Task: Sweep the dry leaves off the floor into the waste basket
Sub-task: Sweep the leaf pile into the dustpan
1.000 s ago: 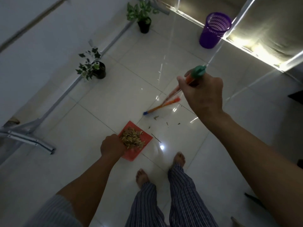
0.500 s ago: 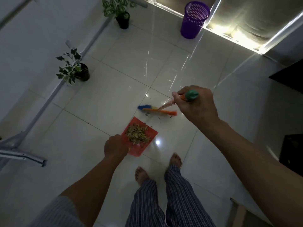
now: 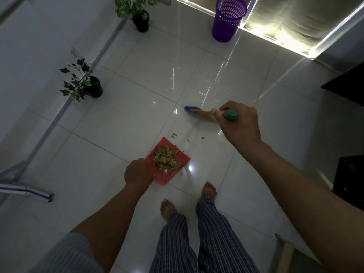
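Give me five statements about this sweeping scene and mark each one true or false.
1. The left hand holds a red dustpan loaded with dry leaves. True.
2. The purple waste basket lies tipped over. False: it stands upright.
3. The right hand grips the broom by its handle. True.
4. No leaf bits remain on the floor. False: a few lie beyond the dustpan.
5. Three potted plants are visible. False: only two.
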